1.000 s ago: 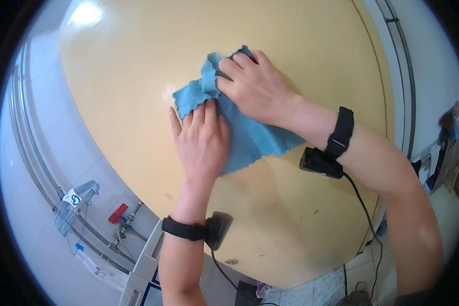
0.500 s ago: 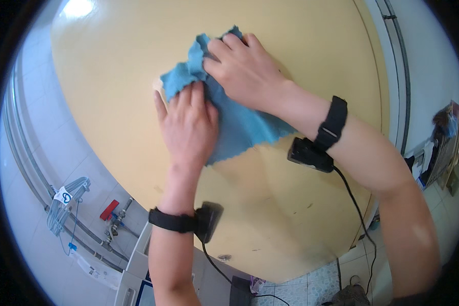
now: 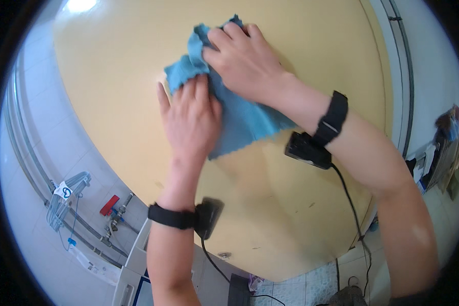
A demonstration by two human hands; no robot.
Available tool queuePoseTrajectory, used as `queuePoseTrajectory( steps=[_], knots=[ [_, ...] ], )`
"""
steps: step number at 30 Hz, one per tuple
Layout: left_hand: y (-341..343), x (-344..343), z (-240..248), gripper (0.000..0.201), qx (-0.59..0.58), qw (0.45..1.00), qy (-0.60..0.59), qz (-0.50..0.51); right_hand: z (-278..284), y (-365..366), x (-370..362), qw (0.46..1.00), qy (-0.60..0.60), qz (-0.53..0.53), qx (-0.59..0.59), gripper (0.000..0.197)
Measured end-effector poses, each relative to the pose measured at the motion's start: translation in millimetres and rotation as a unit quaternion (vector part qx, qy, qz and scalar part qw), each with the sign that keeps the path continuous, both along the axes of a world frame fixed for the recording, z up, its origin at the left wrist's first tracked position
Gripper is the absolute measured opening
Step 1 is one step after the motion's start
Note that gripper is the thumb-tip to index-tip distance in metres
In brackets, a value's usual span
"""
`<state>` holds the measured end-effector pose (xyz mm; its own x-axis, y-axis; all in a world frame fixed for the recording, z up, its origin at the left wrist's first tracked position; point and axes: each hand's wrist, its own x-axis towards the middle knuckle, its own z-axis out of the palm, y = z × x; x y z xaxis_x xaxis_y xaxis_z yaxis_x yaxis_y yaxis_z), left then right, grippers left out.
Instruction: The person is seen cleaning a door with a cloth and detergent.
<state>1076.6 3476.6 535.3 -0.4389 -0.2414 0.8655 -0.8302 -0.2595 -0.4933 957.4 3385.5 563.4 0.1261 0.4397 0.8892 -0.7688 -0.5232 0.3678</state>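
Note:
A blue cloth (image 3: pixel 245 125) with a wavy-cut edge lies bunched against a pale yellow door (image 3: pixel 122 97). My right hand (image 3: pixel 247 64) grips its upper part, with the fingers curled into the folds. Lower and to the left, my left hand (image 3: pixel 193 115) presses on the cloth; its middle fingertips are tucked under a folded flap, while the little finger sticks out onto the bare door. Each wrist wears a black strap with a small black box and a cable.
Pipes and a red-handled valve (image 3: pixel 109 205) run along the tiled wall at left, where light blue hangers (image 3: pixel 69 199) hang. Near the door's bottom is a round metal lock (image 3: pixel 224 255). At right, beyond the door edge, bags and household items (image 3: pixel 446 153) stand by the wall.
Both hands have slid slightly upward on the door with the cloth, the left one also a little to the right. The grip on the cloth looks the same.

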Motion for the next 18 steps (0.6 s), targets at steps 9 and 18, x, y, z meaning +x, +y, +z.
queuePoseTrajectory(
  steps=[9,18],
  knots=[
    [-5,-10,-19,0.034,0.001,0.997,0.069,0.014,-27,-4,11,0.998,0.001,0.053,0.019,0.013],
    [-6,-34,-140,0.042,0.182,0.971,0.153,-0.012,-179,-3,-33,0.985,0.101,0.053,0.133,0.026]
  ],
)
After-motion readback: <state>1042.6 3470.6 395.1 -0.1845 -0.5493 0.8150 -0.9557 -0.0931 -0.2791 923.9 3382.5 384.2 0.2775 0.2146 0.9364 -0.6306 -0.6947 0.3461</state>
